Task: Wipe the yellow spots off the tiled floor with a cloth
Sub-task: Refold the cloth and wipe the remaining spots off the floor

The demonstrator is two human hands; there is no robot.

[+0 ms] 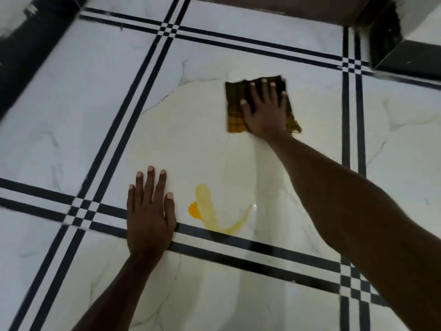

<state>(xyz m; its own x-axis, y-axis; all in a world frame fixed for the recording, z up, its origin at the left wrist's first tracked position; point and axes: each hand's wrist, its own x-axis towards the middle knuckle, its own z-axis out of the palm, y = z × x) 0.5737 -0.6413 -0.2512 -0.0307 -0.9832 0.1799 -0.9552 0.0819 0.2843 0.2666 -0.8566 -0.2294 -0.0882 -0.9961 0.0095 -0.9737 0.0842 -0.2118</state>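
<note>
A dark checked cloth (235, 103), stained yellow at its near edge, lies flat on the white marble tile floor (191, 144). My right hand (265, 108) presses down on it with fingers spread, at the far side of the centre tile. A bright yellow spot (194, 210) with a paler curved yellow smear (214, 218) sits near the tile's front edge, just right of my left hand (149, 211). My left hand rests flat on the floor, fingers apart, holding nothing. A faint yellowish film covers much of the centre tile.
Double black stripes (238, 247) border each tile and cross at the corners. A dark skirting and wall (26, 56) run along the left. A brown step or threshold (274, 8) lies at the far side, and a dark-edged wall corner (410, 53) juts in at the top right.
</note>
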